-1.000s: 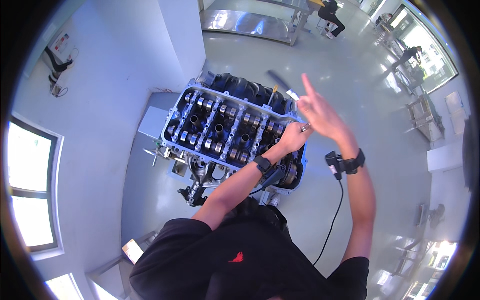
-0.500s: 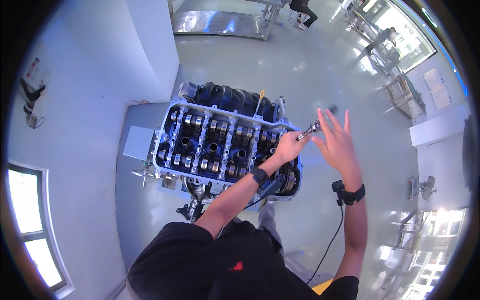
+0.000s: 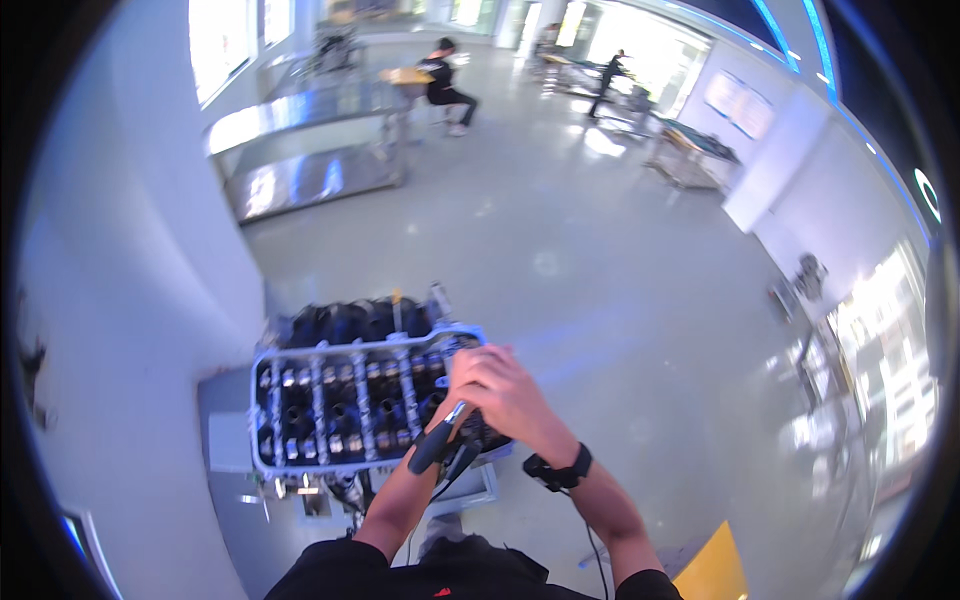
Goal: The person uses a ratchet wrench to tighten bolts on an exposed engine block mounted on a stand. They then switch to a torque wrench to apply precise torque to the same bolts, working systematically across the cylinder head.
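See at 8 o'clock in the view an open-topped engine (image 3: pixel 345 400): by judgement heavy, hard and stiff, perhaps slick with oil inside; best steadied by the thick outer rim, away from the shafts. Reading the clock from the engine's middle, find the wrench (image 3: pixel 438 442) at 4 o'clock, crossing in front of the left forearm (image 3: pixel 400 510), with the dark handle pointing toward 7 and the metal neck running up under the hands. Expect a stiff, sturdy tool, manageable one-handed, probably slippery on bare metal and surer on the dark handle; best held there. At 3 o'clock, find the left hand (image 3: pixel 462 372), mostly covered; cannot tell the state of its fingers. Farther right, see the right hand (image 3: pixel 508 395) laid over the left, with fingers curled and seemingly clamped on the wrench's neck.

Against half a second ago, notice the engine lower and farther left in a view tilted up across the room. Notice the wrench's dark handle now toward 7, instead of a metal head toward 2. Notice the right hand folded over the left, instead of spread open beside the tool.
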